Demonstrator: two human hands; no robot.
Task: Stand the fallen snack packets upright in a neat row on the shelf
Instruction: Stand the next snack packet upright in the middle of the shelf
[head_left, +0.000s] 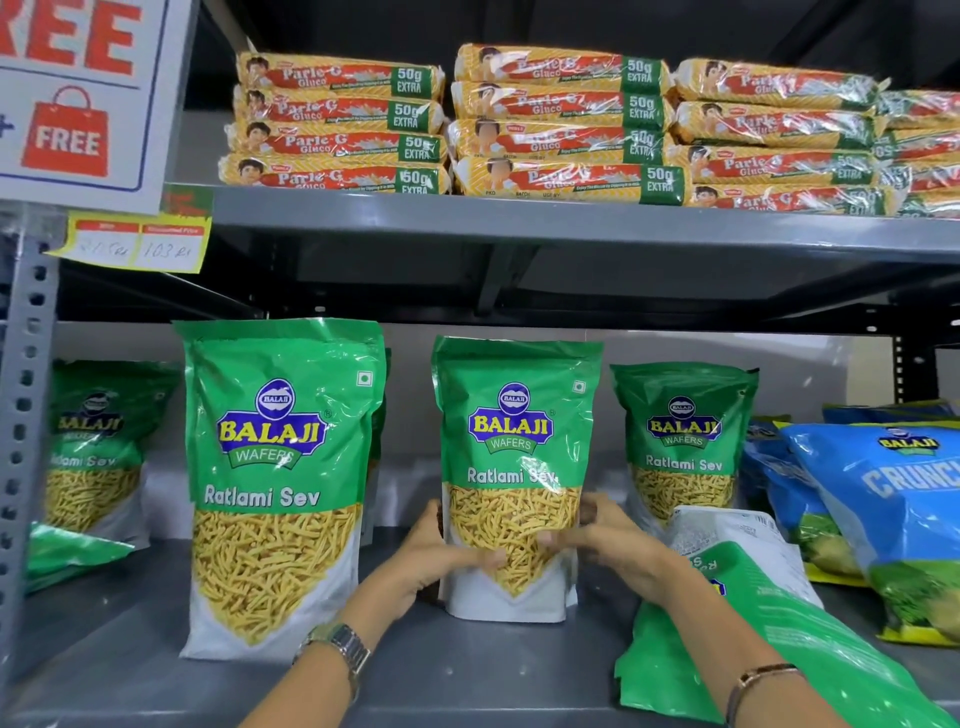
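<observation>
So your left hand (441, 551) and right hand (608, 540) both clasp the lower half of the middle sev packet (514, 467), one on each side edge, thumbs across the clear window. That packet stands upright on the grey shelf (467, 670), long axis vertical, base flat on the deck, well back from the front lip.

Outward to your left: a bigger-looking sev packet (275, 483) stands upright nearer the front edge, apart from the one you hold, so the two fronts are not in line. Outward to your right: another upright packet (683, 441) sits further back.

Key relation for the next move, as I judge it: the fallen packet (727, 623) lies flat just beside and under your right forearm, back side up, long axis running from the rear of the shelf toward the front right. Your right hand is the nearer one; the left would have to cross the held packet.

A second fallen green packet (67, 551) lies at far left, nearer your left hand, partly hidden by the upright post (26, 415). Blue packets (893, 499) lean at right; not yours to fix.
</observation>
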